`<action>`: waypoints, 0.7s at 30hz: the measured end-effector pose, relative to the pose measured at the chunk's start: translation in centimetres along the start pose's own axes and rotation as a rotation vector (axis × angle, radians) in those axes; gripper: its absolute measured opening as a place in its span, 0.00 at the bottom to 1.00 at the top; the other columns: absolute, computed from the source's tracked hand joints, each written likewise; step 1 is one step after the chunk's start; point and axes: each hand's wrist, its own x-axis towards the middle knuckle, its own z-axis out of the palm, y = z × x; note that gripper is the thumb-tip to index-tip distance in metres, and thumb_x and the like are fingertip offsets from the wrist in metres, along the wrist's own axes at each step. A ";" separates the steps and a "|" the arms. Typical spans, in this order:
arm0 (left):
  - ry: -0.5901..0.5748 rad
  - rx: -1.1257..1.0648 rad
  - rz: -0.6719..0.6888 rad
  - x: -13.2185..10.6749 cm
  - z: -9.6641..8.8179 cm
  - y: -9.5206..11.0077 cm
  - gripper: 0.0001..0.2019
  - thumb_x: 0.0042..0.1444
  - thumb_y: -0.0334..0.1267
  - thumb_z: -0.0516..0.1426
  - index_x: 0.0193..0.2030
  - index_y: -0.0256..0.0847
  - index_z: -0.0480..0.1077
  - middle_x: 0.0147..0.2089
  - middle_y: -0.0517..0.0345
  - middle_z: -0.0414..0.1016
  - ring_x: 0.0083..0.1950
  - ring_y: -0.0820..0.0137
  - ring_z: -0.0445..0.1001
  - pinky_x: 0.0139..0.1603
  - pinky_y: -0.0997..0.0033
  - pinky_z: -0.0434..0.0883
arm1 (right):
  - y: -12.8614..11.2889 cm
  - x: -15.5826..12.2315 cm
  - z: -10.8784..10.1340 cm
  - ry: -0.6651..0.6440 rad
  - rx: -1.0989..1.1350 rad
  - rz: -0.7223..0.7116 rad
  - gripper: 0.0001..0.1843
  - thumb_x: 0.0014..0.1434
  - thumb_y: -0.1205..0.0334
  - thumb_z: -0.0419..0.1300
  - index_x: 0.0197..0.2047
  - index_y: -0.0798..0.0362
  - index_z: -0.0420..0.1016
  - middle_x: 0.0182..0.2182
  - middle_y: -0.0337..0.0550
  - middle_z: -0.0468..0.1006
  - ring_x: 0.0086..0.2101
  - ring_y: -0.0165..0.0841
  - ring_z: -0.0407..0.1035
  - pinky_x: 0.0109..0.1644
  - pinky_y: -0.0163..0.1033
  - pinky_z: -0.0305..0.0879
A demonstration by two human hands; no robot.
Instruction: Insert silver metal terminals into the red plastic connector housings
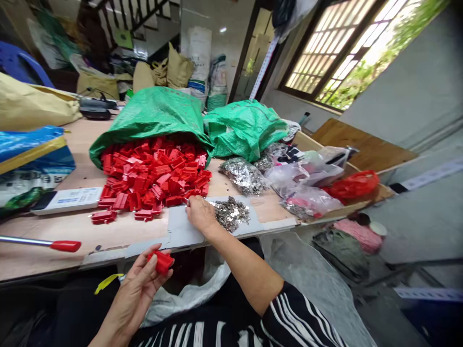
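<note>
Red part (163, 262) partly hides in left hand's (140, 278) finger-pinch; right hand's (201, 213) grip is unclear.

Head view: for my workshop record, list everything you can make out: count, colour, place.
Red parts: uncountable, red, heaped at left green sack
Green sacks: two, green, table's back
Metal pieces: uncountable, silver, on grey sheet
Clear bags: several, clear, table's right
Red bag: one, red, right
Rod: one, silver and red, left
White box: one, white, left
Blue bag: one, mostly blue, left
Table: one, pale brown, centre
Chair: one, blue, upper left
Window: one, brown-framed, upper right
Storage sacks: several, tan and white, background
Left hand: one, bare, before table, holding red part
Right hand: one, bare, beside metal pieces
</note>
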 end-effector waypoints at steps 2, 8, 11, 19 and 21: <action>-0.011 0.005 0.004 0.0 -0.3 0.2 0.22 0.50 0.30 0.64 0.53 0.41 0.70 0.46 0.48 0.79 0.41 0.63 0.80 0.40 0.64 0.79 | 0.2 -0.3 -0.1 0.007 0.022 0.012 0.09 0.63 0.59 0.53 0.46 0.50 0.68 0.43 0.45 0.75 0.43 0.36 0.70 0.45 0.38 0.62; -0.068 -0.042 -0.004 0.2 0.3 0.5 0.26 0.49 0.34 0.65 0.57 0.44 0.69 0.43 0.51 0.80 0.43 0.65 0.79 0.47 0.64 0.77 | 1.9 -1.3 -0.6 0.087 0.258 -0.057 0.06 0.62 0.64 0.53 0.41 0.50 0.71 0.38 0.42 0.78 0.39 0.35 0.71 0.41 0.37 0.60; -0.106 -0.068 0.036 0.2 1.1 0.5 0.26 0.51 0.35 0.65 0.57 0.44 0.69 0.42 0.53 0.80 0.43 0.67 0.79 0.50 0.65 0.76 | 2.7 -2.1 -0.9 0.078 0.340 -0.124 0.07 0.61 0.66 0.54 0.39 0.51 0.72 0.37 0.40 0.78 0.38 0.31 0.70 0.41 0.34 0.59; -0.155 -0.031 0.145 0.6 2.3 0.5 0.22 0.52 0.35 0.64 0.54 0.46 0.70 0.45 0.57 0.79 0.46 0.70 0.77 0.51 0.68 0.73 | 2.0 -5.2 -1.1 -0.124 0.969 -0.172 0.05 0.55 0.62 0.60 0.33 0.54 0.73 0.27 0.35 0.73 0.28 0.27 0.64 0.33 0.31 0.58; -0.142 0.009 0.194 0.8 2.4 0.3 0.21 0.51 0.35 0.64 0.52 0.45 0.71 0.44 0.57 0.79 0.46 0.70 0.77 0.50 0.71 0.73 | 1.4 -6.2 -1.2 -0.211 1.055 -0.173 0.06 0.55 0.60 0.60 0.33 0.54 0.72 0.26 0.34 0.71 0.26 0.25 0.61 0.30 0.31 0.56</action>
